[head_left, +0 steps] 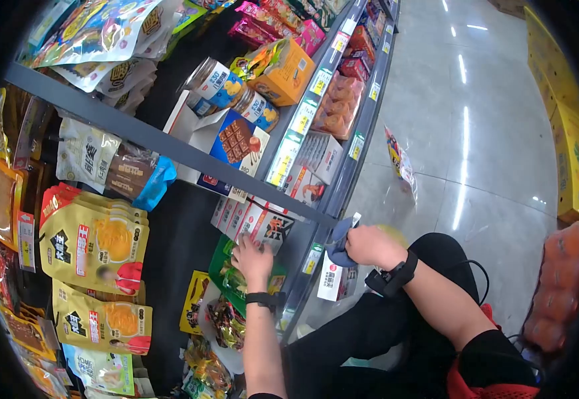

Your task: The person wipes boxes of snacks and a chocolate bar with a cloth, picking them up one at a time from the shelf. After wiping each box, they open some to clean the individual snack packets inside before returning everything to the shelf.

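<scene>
My left hand point(252, 261) reaches into the lower shelf, its fingers apart and lying against the end of a row of white boxes point(259, 225) with red and black print. Below that hand is a green basket point(223, 256) of wrapped snacks. Out past the shelf edge, my right hand point(373, 246) is closed round a bunched grey-blue cloth point(340, 243). Another white printed box point(333, 280) shows just under the cloth, partly covered by it. Both wrists wear dark bands.
Gold snack pouches point(93, 246) hang to the left. A dark shelf rail point(150, 139) crosses above my left hand. A chocolate-picture box point(239, 143) and jars point(216, 83) stand higher up. A colourful packet point(400, 163) is over the floor; yellow cartons point(566, 146) line the right.
</scene>
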Demonstrator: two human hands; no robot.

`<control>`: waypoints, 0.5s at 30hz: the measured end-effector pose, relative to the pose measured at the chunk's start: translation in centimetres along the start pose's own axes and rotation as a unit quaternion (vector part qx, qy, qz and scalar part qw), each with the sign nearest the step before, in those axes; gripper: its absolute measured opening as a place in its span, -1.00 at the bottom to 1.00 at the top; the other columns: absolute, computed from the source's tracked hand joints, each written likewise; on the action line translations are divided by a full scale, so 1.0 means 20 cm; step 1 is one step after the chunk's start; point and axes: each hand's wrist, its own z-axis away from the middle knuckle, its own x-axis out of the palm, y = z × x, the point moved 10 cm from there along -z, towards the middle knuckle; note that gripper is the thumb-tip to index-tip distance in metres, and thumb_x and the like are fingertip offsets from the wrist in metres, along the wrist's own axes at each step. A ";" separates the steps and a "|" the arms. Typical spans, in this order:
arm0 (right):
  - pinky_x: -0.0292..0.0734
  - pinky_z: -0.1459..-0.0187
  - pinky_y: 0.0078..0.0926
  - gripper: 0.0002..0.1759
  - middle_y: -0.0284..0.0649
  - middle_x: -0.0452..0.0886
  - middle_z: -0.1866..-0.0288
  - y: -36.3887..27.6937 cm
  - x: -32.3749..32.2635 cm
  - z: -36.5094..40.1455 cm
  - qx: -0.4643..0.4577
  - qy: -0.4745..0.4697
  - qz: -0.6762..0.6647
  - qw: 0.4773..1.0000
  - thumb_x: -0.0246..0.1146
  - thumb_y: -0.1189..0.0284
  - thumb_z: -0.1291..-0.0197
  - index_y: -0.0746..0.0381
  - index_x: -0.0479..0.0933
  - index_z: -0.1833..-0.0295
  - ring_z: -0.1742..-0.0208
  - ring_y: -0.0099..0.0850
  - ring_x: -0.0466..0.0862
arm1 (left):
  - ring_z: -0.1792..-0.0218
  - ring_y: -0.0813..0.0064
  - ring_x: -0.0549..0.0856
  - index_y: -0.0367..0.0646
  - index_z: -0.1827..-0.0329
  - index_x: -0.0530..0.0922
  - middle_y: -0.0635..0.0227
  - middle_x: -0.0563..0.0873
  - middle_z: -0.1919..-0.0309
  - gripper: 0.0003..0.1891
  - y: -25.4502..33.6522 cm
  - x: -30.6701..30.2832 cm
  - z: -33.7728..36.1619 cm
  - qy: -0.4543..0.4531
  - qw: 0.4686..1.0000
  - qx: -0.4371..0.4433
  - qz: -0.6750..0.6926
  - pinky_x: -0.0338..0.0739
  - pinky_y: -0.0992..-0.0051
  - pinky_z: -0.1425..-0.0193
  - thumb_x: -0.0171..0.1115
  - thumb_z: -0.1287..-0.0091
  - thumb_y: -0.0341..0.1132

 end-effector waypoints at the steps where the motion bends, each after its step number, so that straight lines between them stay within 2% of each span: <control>1: 0.64 -0.01 -0.02 -0.66 0.14 0.73 0.15 0.00 0.01 0.00 0.004 -0.002 -0.006 1.000 0.12 0.31 -0.30 0.35 0.68 0.17 0.08 0.09 0.74 | -0.37 -0.10 0.37 -0.20 -0.39 0.42 -0.12 0.37 -0.41 -0.34 0.01 -0.01 0.02 -0.031 0.999 -0.015 0.004 0.24 -0.04 -0.47 0.34 -0.19 -0.22; 4: 0.64 -0.02 -0.02 -0.66 0.15 0.73 0.11 -0.01 0.02 0.00 0.008 -0.019 -0.011 1.000 0.11 0.32 -0.31 0.36 0.67 0.16 0.04 0.08 0.73 | -0.36 -0.13 0.37 -0.21 -0.34 0.44 -0.13 0.42 -0.28 -0.36 0.06 -0.01 0.05 -0.003 0.991 0.102 0.087 0.29 -0.07 -0.43 0.39 -0.15 -0.33; 5: 0.63 -0.02 -0.02 -0.66 0.15 0.73 0.10 -0.03 0.02 0.00 0.006 -0.024 -0.010 1.000 0.11 0.32 -0.31 0.36 0.67 0.16 0.03 0.08 0.73 | -0.31 -0.16 0.40 -0.20 -0.34 0.43 -0.12 0.45 -0.17 -0.33 0.08 -0.02 0.07 0.028 0.984 0.141 0.101 0.35 -0.02 -0.39 0.43 -0.10 -0.44; 8: 0.63 -0.02 0.00 -0.66 0.17 0.72 0.12 -0.01 0.07 -0.03 0.003 -0.028 0.003 1.000 0.11 0.32 -0.31 0.38 0.67 0.15 0.05 0.10 0.73 | -0.26 -0.17 0.44 -0.18 -0.37 0.43 -0.14 0.45 -0.19 -0.31 0.05 -0.11 0.10 0.056 0.987 0.051 0.143 0.40 0.04 -0.37 0.45 -0.10 -0.45; 9: 0.62 -0.01 0.01 -0.66 0.17 0.72 0.14 -0.03 0.05 0.00 0.004 -0.029 -0.005 1.000 0.11 0.33 -0.30 0.38 0.67 0.16 0.05 0.12 0.72 | -0.22 -0.14 0.50 -0.17 -0.39 0.44 -0.08 0.52 -0.17 -0.28 0.03 -0.06 0.09 0.021 0.990 0.058 0.124 0.46 0.08 -0.32 0.48 -0.09 -0.42; 11: 0.61 -0.01 0.03 -0.68 0.18 0.71 0.16 -0.06 -0.04 0.03 0.008 -0.022 -0.018 1.000 0.12 0.35 -0.27 0.38 0.66 0.16 0.07 0.15 0.71 | -0.18 -0.09 0.53 -0.16 -0.37 0.47 -0.01 0.58 -0.14 -0.28 0.05 -0.11 0.11 0.054 0.984 0.101 0.137 0.46 0.08 -0.31 0.52 -0.07 -0.39; 14: 0.59 0.00 0.08 -0.70 0.22 0.69 0.14 -0.06 -0.08 0.02 -0.036 0.051 -0.063 0.996 0.10 0.39 -0.25 0.38 0.65 0.16 0.07 0.19 0.69 | -0.08 0.03 0.57 -0.16 -0.27 0.56 0.09 0.65 -0.06 -0.33 0.15 -0.32 0.23 0.148 0.968 0.152 0.137 0.47 0.12 -0.24 0.58 -0.02 -0.33; 15: 0.60 -0.07 -0.02 -0.72 0.21 0.66 0.05 -0.10 -0.14 0.04 -0.058 0.082 -0.092 0.991 0.16 0.45 -0.22 0.35 0.62 0.04 -0.01 0.18 0.66 | -0.08 0.03 0.58 -0.16 -0.26 0.56 0.09 0.63 -0.05 -0.34 0.17 -0.41 0.30 0.183 0.953 0.169 0.175 0.48 0.13 -0.22 0.59 -0.01 -0.35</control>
